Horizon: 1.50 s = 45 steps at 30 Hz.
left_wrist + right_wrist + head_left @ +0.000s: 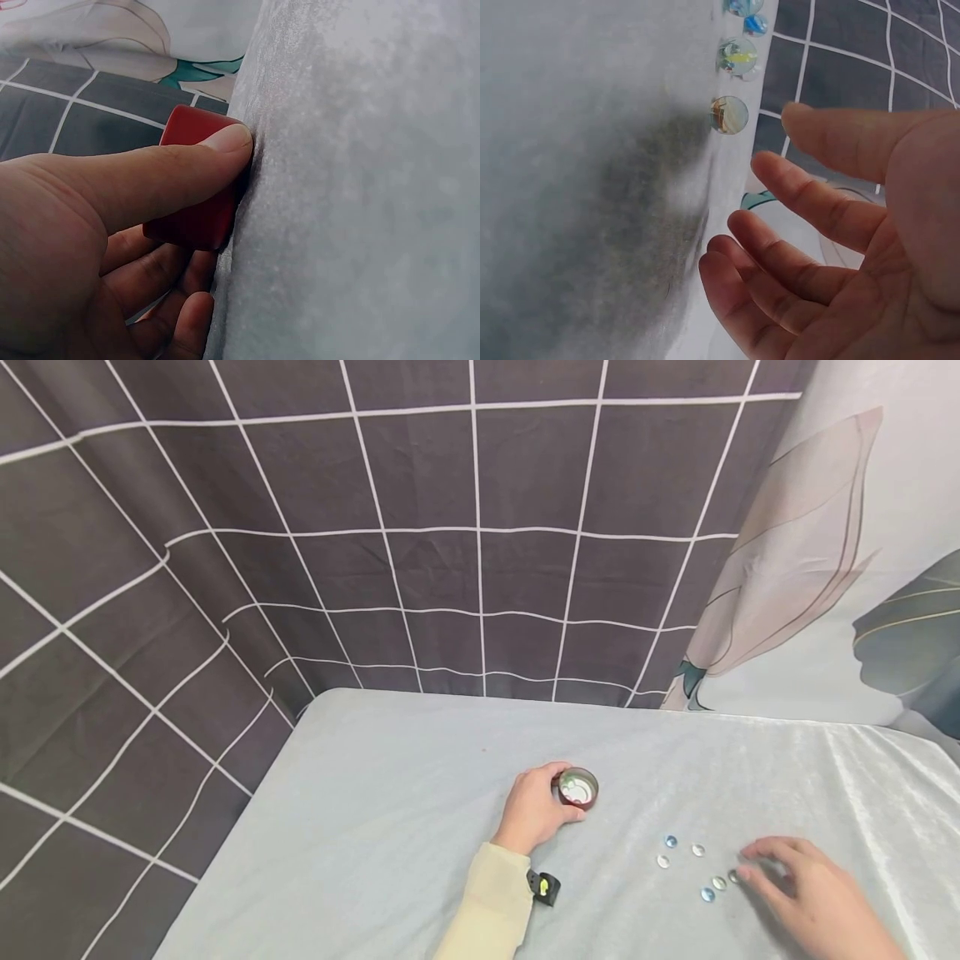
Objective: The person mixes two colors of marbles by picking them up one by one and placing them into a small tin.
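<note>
My left hand (534, 806) grips a small round red container (576, 806), thumb and fingers about its sides. In the left wrist view, the thumb presses on the red wall (196, 124). Pale and greenish glints show inside the container; I cannot tell what they are. On the cloth to its right lie several glass marbles, including a blue marble (671, 841), a clear marble (698, 850) and another blue marble (708, 894). My right hand (813, 889) hovers beside the nearest one, a brown-and-white swirled marble (729, 115). Its fingers are spread and hold nothing.
A pale grey velvety cloth (360, 827) covers the table, lightly wrinkled toward the right. Behind and to the left hangs a dark curtain (427, 568) with white grid lines. A leaf-patterned white curtain (810, 635) hangs at the back right.
</note>
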Each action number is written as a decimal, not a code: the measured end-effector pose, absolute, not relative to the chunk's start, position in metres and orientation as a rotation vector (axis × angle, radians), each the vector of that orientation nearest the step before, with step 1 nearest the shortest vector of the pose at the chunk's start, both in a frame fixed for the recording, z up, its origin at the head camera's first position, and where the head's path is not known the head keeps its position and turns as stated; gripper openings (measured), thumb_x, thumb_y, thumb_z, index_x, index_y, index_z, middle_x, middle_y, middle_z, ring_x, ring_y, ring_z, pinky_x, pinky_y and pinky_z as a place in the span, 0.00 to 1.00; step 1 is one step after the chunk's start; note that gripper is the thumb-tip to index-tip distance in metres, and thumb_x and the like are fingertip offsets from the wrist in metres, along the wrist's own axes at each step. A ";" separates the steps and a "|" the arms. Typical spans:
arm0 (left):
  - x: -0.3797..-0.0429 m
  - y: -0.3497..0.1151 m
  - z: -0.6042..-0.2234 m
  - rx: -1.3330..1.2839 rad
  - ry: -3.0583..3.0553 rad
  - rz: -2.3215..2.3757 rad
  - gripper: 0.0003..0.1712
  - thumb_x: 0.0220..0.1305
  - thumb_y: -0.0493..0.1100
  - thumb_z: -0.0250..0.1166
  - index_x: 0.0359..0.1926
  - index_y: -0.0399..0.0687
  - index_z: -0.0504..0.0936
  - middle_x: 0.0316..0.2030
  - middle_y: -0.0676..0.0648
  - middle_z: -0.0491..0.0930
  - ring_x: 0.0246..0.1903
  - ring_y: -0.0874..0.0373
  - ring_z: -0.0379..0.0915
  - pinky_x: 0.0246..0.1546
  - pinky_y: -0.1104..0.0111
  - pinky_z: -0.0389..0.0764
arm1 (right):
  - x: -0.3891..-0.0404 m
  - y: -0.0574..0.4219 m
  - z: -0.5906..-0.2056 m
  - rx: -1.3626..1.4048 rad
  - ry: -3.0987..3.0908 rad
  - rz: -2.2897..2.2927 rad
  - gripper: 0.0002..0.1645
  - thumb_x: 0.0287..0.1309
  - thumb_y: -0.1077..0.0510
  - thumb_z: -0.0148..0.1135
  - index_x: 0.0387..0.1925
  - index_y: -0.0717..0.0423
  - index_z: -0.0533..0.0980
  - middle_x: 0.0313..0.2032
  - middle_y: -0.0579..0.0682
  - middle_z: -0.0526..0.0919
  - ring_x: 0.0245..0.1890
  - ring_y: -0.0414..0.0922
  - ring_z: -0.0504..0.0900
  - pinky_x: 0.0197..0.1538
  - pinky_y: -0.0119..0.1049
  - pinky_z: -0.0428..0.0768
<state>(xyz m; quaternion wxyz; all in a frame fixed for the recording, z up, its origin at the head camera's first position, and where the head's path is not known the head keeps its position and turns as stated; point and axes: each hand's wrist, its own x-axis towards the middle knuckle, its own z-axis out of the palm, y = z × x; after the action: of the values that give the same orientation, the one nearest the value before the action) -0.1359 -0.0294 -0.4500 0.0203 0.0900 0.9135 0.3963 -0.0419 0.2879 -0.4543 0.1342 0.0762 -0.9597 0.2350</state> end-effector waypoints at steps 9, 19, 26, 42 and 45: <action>-0.135 -0.029 -0.448 0.266 2.829 1.226 0.33 0.44 0.41 0.84 0.55 0.51 0.84 0.48 0.52 0.85 0.52 0.53 0.78 0.56 0.63 0.76 | -0.041 0.288 -0.458 0.265 -2.799 0.623 0.20 0.35 0.55 0.84 0.32 0.44 0.81 0.39 0.53 0.82 0.36 0.48 0.79 0.37 0.29 0.69; -0.135 -0.029 -0.448 0.272 2.827 1.241 0.33 0.43 0.41 0.84 0.54 0.49 0.84 0.47 0.52 0.85 0.51 0.55 0.79 0.56 0.64 0.77 | -0.041 0.286 -0.462 0.258 -2.871 0.607 0.21 0.35 0.54 0.84 0.33 0.43 0.81 0.38 0.51 0.81 0.34 0.36 0.75 0.35 0.38 0.77; -0.135 -0.029 -0.449 0.275 2.828 1.236 0.33 0.43 0.41 0.84 0.54 0.50 0.84 0.47 0.53 0.85 0.52 0.56 0.79 0.57 0.64 0.76 | -0.042 0.286 -0.464 0.241 -2.915 0.605 0.19 0.37 0.54 0.83 0.33 0.45 0.81 0.39 0.52 0.80 0.37 0.47 0.78 0.36 0.40 0.77; -0.136 -0.029 -0.450 0.270 2.831 1.235 0.34 0.42 0.41 0.84 0.54 0.50 0.84 0.47 0.53 0.86 0.51 0.56 0.79 0.57 0.64 0.76 | -0.045 0.281 -0.459 0.186 -3.050 0.638 0.16 0.46 0.53 0.80 0.35 0.53 0.82 0.42 0.58 0.79 0.42 0.59 0.79 0.46 0.60 0.78; -0.135 -0.029 -0.450 0.273 2.831 1.237 0.33 0.43 0.41 0.84 0.54 0.49 0.84 0.47 0.52 0.86 0.51 0.56 0.79 0.57 0.64 0.77 | -0.046 0.280 -0.459 0.183 -3.037 0.630 0.15 0.45 0.54 0.80 0.34 0.52 0.83 0.41 0.57 0.79 0.41 0.58 0.79 0.45 0.59 0.78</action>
<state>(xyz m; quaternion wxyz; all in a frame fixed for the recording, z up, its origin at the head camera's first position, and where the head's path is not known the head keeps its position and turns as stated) -0.1354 -0.0294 -0.4497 0.0201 0.0881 0.9126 0.3988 -0.0455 0.2801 -0.4588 0.0170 0.0590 -0.9773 0.2028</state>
